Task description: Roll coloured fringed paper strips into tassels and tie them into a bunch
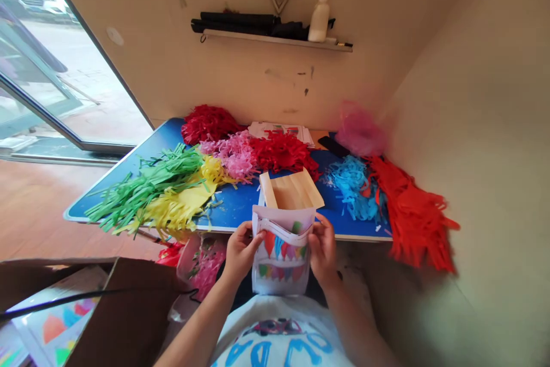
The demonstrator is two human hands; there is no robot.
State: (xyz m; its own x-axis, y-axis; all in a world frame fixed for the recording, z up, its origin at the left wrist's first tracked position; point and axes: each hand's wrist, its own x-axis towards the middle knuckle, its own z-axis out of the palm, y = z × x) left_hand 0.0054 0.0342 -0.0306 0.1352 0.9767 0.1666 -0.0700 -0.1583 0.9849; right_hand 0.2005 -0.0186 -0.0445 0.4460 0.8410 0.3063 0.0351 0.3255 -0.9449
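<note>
While both hands pinch its upper sides, a printed pouch (281, 272) stands upright in front of the middle of the table's front edge, close to the person's body. The left hand (239, 249) has its thumb on the near face and its fingers curled at the side, clamped on the pouch's left margin; the right hand (323, 248) grips the right margin likewise. Between the thumbs the mouth gapes slightly, and rows of coloured pennants show on the pouch.

Just beyond it, at the middle of the front edge of the blue table (92, 205), sits an open tan box (294, 190). Toward the front left corner, a green fringed bundle (158, 176) lies beside a yellow fringed bundle (184, 199), whose strips reach over the front edge. Farther back come a pink bundle (234, 155) and a red bundle (283, 152), with a dark red bundle (210, 123) by the back left corner. Printed sheets (259, 128) lie at the back edge. Toward the right end are a light blue bundle (352, 181), a pink plastic bag (360, 131) near the back edge, and an orange-red bundle (412, 212) hanging over the right edge.
</note>
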